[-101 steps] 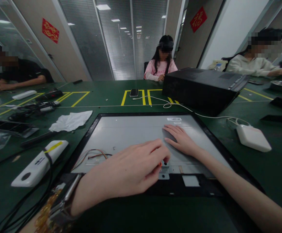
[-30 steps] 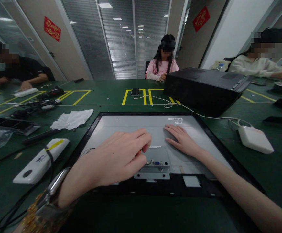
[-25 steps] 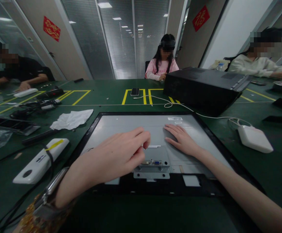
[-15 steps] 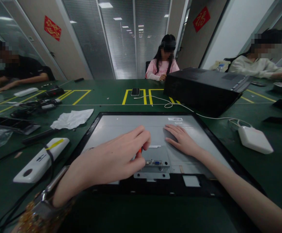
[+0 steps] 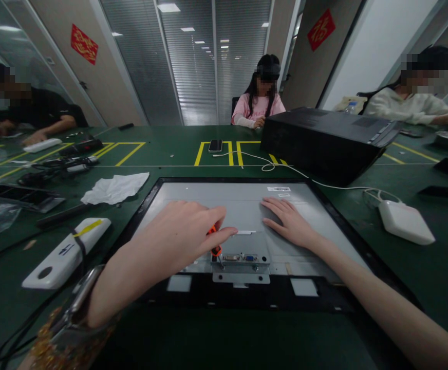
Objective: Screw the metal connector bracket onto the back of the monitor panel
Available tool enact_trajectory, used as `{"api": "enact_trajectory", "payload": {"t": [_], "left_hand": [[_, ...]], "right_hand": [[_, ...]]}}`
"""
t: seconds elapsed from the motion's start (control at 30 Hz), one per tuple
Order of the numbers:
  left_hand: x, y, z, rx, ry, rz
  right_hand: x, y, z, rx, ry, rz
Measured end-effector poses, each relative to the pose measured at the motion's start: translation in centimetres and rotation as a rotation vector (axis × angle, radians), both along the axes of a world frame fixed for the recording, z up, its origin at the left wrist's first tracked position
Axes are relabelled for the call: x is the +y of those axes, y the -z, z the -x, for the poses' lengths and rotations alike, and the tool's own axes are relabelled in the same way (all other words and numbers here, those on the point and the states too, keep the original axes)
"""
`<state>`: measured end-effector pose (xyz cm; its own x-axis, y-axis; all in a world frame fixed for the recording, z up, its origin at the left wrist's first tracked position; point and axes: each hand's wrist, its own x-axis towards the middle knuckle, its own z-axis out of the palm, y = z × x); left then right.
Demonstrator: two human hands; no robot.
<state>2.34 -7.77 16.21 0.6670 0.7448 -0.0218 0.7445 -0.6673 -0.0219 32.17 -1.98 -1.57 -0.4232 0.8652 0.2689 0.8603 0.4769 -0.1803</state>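
Note:
A flat display panel point(image 5: 208, 192) with a black frame lies on the table, its metal back facing up. My left hand point(image 5: 185, 228) is closed around an orange and black screwdriver point(image 5: 215, 248), with part of the handle hidden by the fingers. The screwdriver's lower end is at the left side of a metal connector box point(image 5: 239, 264) with a blue video port point(image 5: 250, 258). To the right of that box, my right hand point(image 5: 289, 223) rests on the panel with fingers stretched out, holding nothing.
A large black casing point(image 5: 324, 141) stands behind the panel at right. A white charger point(image 5: 405, 221) with its cable lies on the right. Crumpled tissue point(image 5: 114, 188), a white device point(image 5: 68, 254) and black cables point(image 5: 56, 167) lie to the left. Several people sit around the table.
My left hand has shifted a little left and its thumb has stretched out, so more of the screwdriver shows. My right hand stays in place. The person at left has moved a hand.

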Motion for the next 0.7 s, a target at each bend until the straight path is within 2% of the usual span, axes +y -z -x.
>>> {"api": "enact_trajectory", "payload": {"t": [0.37,0.5,0.7], "left_hand": [[-1.3,-0.6,-0.4,-0.07,0.032,0.009],[-1.3,-0.4,-0.4,-0.075,0.036,0.032],[-1.0,0.0,-0.4,-0.046,0.062,-0.02]], "right_hand": [[-0.1,-0.2,0.1,0.008,0.001,0.002],[0.0,0.0,0.1,0.007,-0.002,-0.007],[0.1,0.2,-0.1,0.009,-0.005,-0.011]]}}
